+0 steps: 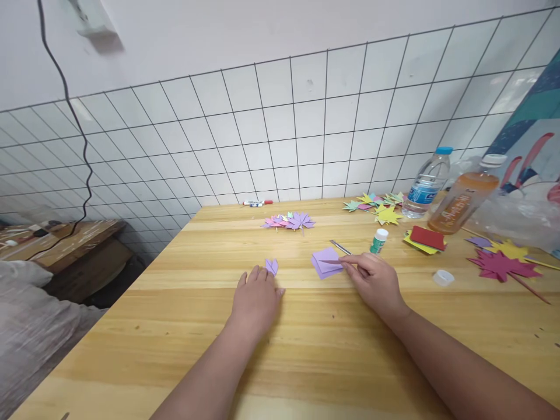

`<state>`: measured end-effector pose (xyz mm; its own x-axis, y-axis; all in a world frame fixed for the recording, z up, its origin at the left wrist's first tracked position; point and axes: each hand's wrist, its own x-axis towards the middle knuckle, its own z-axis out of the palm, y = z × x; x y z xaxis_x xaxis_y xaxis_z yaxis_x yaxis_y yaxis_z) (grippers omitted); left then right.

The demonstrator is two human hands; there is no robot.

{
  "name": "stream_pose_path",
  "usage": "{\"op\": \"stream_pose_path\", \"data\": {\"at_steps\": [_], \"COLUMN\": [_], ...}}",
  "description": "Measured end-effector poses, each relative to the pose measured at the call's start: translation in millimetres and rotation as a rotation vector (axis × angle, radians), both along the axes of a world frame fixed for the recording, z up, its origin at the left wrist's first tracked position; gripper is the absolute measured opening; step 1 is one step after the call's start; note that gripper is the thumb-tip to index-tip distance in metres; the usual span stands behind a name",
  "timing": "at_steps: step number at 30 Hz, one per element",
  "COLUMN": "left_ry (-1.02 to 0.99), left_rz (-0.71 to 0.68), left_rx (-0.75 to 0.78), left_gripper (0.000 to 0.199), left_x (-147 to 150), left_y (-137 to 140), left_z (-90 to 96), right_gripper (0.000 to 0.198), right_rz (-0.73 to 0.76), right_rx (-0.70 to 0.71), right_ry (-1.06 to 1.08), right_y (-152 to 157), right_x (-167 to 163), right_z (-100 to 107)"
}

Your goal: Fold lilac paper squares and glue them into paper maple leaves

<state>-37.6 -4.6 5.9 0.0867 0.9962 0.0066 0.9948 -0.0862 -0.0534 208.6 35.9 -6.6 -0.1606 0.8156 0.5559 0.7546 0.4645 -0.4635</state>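
"Folded purple paper (272, 266): where did it lie?"

"On the desk (188, 350), at the fingertips of the left hand (256, 296); that grip lay palm down, fingers extended and slightly spread."

"Right hand (375, 284)?"

"Grip pinched, thumb against fingers; it held one thin mauve paper piece (333, 262) over overlapping purple squares (325, 273)."

Passable bare wood (308, 326) between left hand (255, 296) and right hand (377, 284); glue (378, 241) stands just beyond latter, bottles (425, 188) block far right.
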Motion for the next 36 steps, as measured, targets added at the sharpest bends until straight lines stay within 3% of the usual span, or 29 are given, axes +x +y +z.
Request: {"op": "stream_pose_path", "data": {"at_steps": [5, 8, 10, 12, 13, 16, 17, 19, 21, 24, 27, 32, 36], "left_ry": [-0.051, -0.149, -0.306, -0.599, -0.790, -1.401, -1.582, -1.824, -1.943, -1.933, -1.819, -1.676, -1.547], "left_rz": [-0.028, -0.035, -0.047, -0.054, -0.039, -0.018, 0.005, 0.055, 0.062, 0.055, 0.062, 0.006, -0.078], "left_rx": [0.041, 0.087, 0.139, 0.128, 0.037, -0.543, -0.664, -0.794, -0.759, -0.599, -0.501, -0.515, -0.478], "left_gripper": [0.048, 0.043, 0.039, 0.043, 0.048, 0.065, 0.064, 0.059, 0.045, 0.032, 0.035, 0.039, 0.045], "left_x": [4.0, 2.5, 3.1, 7.2, 10.8, 25.3, 30.5, 38.9, 43.2, 41.7, 36.7, 36.5, 41.8], "left_y": [0.1, 4.0, 5.4, 4.4, 3.1, -1.5, -2.6, -3.4, -2.1, 2.0, 6.0, 7.1, 4.1], "left_z": [-9.8, -2.8, 6.6, 13.6, 14.6, 6.0, 0.7, -10.1, -17.8, -21.6, -20.4, -20.9, -22.4], "right_gripper": [0.024, 0.023, 0.023, 0.023, 0.023, 0.021, 0.021, 0.021, 0.021, 0.020, 0.018, 0.015, 0.009], "right_rz": [-0.010, -0.002, 0.007, 0.013, 0.021, 0.131, 0.199, 0.346, 0.442, 0.490, 0.489, 0.411, 0.409], "right_rx": [-0.032, -0.050, -0.032, 0.033, 0.083, 0.252, 0.294, 0.334, 0.330, 0.235, 0.137, 0.123, -0.102], "right_ry": [0.059, 0.075, 0.080, 0.069, 0.051, -0.055, -0.100, -0.194, -0.276, -0.333, -0.294, -0.117, 0.117], "right_y": [1.5, 0.9, -1.8, -6.1, -8.6, -16.6, -19.0, -23.2, -26.0, -27.1, -24.9, -20.8, -17.2], "right_x": [0.4, 0.3, 0.0, 0.1, 0.1, -0.7, -1.7, -5.1, -9.9, -16.2, -18.9, -19.1, -20.2], "right_z": [-1.7, -1.1, 0.1, 1.4, 1.8, 2.2, 2.0, 2.0, 2.5, 4.1, 3.9, -0.9, -5.0]}}
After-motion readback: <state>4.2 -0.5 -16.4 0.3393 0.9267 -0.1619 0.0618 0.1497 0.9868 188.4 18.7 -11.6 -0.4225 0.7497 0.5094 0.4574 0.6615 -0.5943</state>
